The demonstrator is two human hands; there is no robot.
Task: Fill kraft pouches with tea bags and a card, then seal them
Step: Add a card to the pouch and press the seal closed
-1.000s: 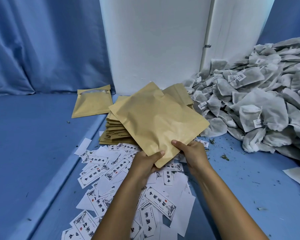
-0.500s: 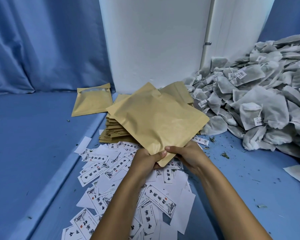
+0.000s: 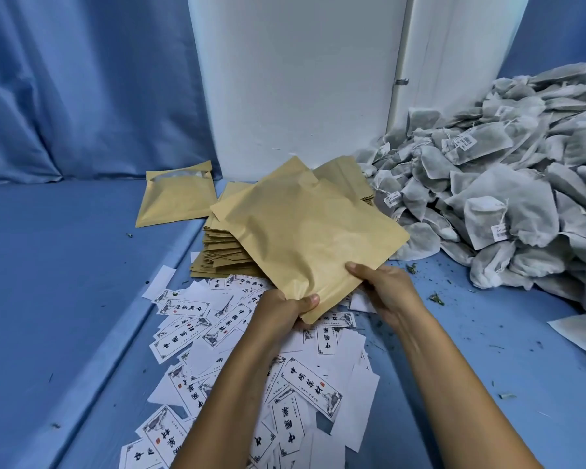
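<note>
Blue cloth covers the desk (image 3: 65, 299) under both hands. Left hand (image 3: 281, 308) pinches the kraft pouch (image 3: 305, 238) at its near corner, thumb on top; right hand (image 3: 383, 289) now grips farther up the right edge than a second ago — likely working along the seal. Pouch slants away above the pouch stack (image 3: 224, 252), cards (image 3: 197, 326) beneath, tea bags (image 3: 504, 198) heaped to the right.
</note>
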